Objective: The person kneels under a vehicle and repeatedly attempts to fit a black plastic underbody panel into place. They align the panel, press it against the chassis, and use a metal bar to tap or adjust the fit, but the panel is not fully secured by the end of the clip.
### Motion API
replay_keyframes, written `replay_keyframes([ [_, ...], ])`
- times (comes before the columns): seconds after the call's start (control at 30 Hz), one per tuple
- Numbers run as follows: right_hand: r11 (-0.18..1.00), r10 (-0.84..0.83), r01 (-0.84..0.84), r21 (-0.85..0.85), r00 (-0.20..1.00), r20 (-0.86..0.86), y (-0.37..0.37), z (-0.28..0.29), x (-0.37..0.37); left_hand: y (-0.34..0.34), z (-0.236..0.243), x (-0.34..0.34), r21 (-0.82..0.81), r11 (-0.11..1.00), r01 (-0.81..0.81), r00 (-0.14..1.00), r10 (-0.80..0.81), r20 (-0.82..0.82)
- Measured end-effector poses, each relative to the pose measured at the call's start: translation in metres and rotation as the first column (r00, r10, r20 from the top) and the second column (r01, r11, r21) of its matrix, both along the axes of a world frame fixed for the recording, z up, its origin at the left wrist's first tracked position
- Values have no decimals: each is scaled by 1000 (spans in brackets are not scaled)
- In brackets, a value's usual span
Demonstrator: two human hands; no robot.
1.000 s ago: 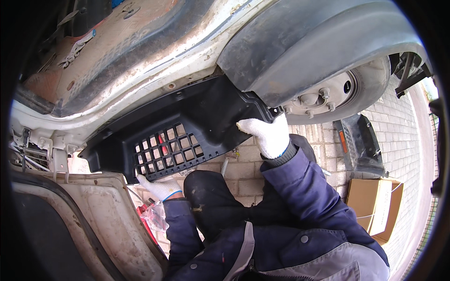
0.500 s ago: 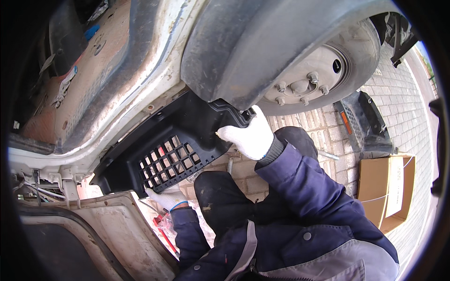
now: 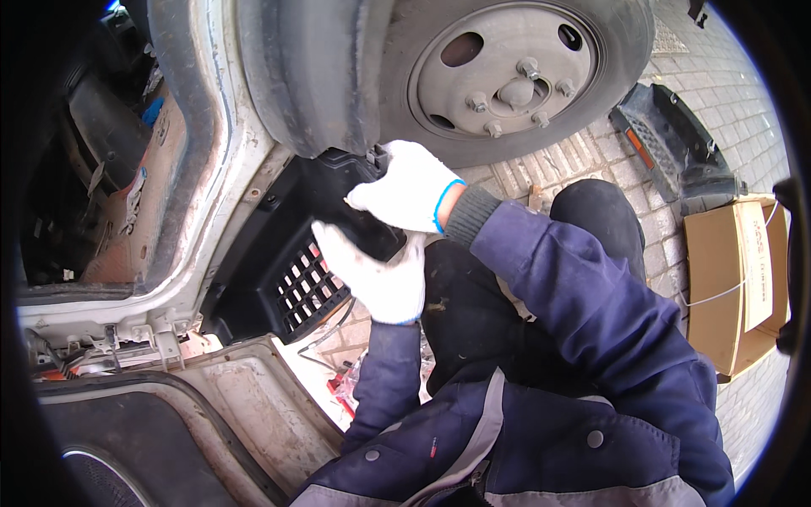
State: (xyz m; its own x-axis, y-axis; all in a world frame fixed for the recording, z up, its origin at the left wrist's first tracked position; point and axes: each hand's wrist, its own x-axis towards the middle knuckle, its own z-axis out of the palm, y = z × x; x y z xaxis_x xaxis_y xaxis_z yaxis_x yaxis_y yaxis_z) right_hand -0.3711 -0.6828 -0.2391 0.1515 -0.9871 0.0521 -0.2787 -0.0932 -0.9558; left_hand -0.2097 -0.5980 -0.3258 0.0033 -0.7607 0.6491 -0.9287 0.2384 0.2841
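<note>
A black plastic step panel point(image 3: 260, 226) with a grid of square openings sits against the white door sill, below the open doorway. My right hand point(image 3: 411, 184), in a white knit glove, is closed around its upper end beside the grey fender. Some of those fingertips are hidden. My left hand point(image 3: 376, 277), also gloved in white, is over the panel's near edge beside the grid. Its fingers are stretched out with the thumb apart, and no object shows in it. The fender point(image 3: 317, 76) overhangs the panel's upper end.
The wheel point(image 3: 498, 80) with protruding nuts is beyond my right hand. A worn black step part point(image 3: 667, 144) with an orange reflector lies on the paving at right, near an open cardboard box point(image 3: 718, 287). The open door point(image 3: 245, 397) is at lower left, with red items near it.
My left hand has left the panel's lower end and moved up near my right hand, its fingers now extended. The right hand stays at the upper end. The view has shifted.
</note>
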Motion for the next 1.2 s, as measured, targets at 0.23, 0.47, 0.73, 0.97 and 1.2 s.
replay_keyframes([
  [0.23,993,85,-63,-102,971,223,11,2,-7,-71,-8,-22,25,997,70,918,-55,-392],
  [0.47,926,211,-62,-374,904,372,-3,-27,-12,-64,-30,-13,56,992,-115,890,128,-438],
  [0.73,815,510,-309,-490,783,355,-43,-41,-25,-53,-31,-21,107,951,-291,846,307,-436],
  [0.97,754,592,-411,-513,764,257,-58,-32,-31,-43,-26,-33,128,921,-367,791,382,-479],
  [1.2,772,548,-390,-502,809,213,-55,-25,-28,-44,-29,-40,121,911,-393,759,396,-516],
])
